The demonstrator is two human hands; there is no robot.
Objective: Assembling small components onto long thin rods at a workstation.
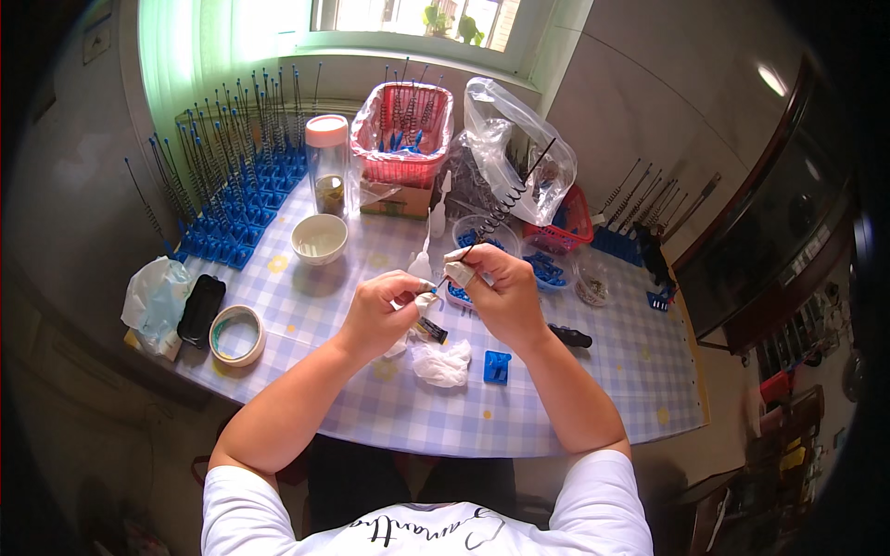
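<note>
A round table covered in a blue-and-white checked cloth [306, 306] carries everything here. At its far left edge stand rows of blue plastic blocks with upright dark wire springs [232, 176], and at the far middle sits a red plastic mesh basket lined with a clear bag [405, 134]. Just left of the basket stands a tall clear jar with a pale pink lid [327, 167], with a small white ceramic bowl [319, 239] in front of it. A roll of beige tape [236, 335] lies near the table's left edge.

Over the table's middle, the right hand [501, 292], fingertips taped, pinches the lower end of a long black coiled spring rod [505, 206] that slants up toward the basket. The left hand [380, 310] is closed around a small tube [428, 324], its tip touching the rod's lower end. A crumpled white tissue [442, 363] and a small blue plastic block [497, 367] lie just below the hands.
</note>
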